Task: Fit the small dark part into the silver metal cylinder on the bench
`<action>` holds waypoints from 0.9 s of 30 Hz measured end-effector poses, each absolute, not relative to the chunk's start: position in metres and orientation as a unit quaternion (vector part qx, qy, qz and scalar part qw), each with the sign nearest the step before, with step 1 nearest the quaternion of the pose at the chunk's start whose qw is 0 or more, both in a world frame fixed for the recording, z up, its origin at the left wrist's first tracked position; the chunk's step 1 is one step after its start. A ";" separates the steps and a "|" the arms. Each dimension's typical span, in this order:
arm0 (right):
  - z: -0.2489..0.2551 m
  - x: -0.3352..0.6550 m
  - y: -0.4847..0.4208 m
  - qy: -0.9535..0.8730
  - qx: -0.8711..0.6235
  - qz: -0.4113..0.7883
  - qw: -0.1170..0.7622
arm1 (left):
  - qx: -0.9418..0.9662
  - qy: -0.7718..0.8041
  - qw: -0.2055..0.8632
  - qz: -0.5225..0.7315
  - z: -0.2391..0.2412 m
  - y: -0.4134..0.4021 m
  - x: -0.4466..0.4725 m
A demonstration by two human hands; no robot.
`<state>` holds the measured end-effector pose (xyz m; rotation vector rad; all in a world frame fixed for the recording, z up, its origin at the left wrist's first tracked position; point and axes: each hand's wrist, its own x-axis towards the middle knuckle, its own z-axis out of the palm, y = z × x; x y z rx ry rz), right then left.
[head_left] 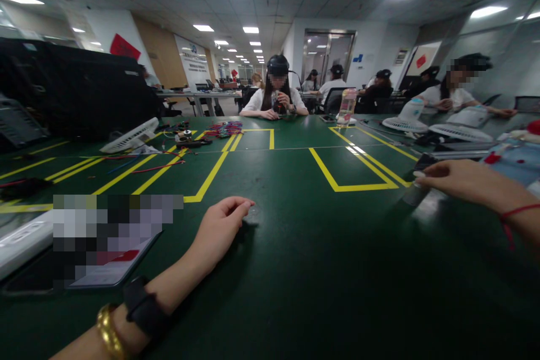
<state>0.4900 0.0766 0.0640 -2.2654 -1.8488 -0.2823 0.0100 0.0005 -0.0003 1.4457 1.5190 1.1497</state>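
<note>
Low over the green table (295,247), my left hand (221,228) pinches a small transparent piece (253,213) between thumb and fingertips. Its exact kind is too faint to tell. Off to the right, my right hand (459,179) is closed at the fingertips on the whitish top of a small greyish cylindrical container (415,194), which is slightly blurred. A wide gap separates the two hands. On my left wrist are a black band and a gold bangle; a red cord circles the right one.
Phones (113,264) and a white power strip (25,239) lie at the left. Farther back are a white fan (130,136), coloured wires (225,128) and a large black case (76,90). A bottle (346,107) stands before a person (276,93) opposite. More fans (405,118) are right.
</note>
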 end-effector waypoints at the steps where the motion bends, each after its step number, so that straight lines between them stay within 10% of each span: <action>1: 0.066 0.489 0.076 -0.620 -0.777 -0.068 0.081 | 0.561 0.592 0.364 0.449 0.000 0.000 0.010; 14: 0.062 0.453 0.068 -0.681 -0.730 0.010 0.062 | 0.561 0.599 0.349 0.453 0.004 -0.001 0.013; 27: 0.022 0.253 -0.046 -0.868 -0.383 0.210 0.238 | 0.611 0.590 0.323 0.418 0.008 -0.004 0.019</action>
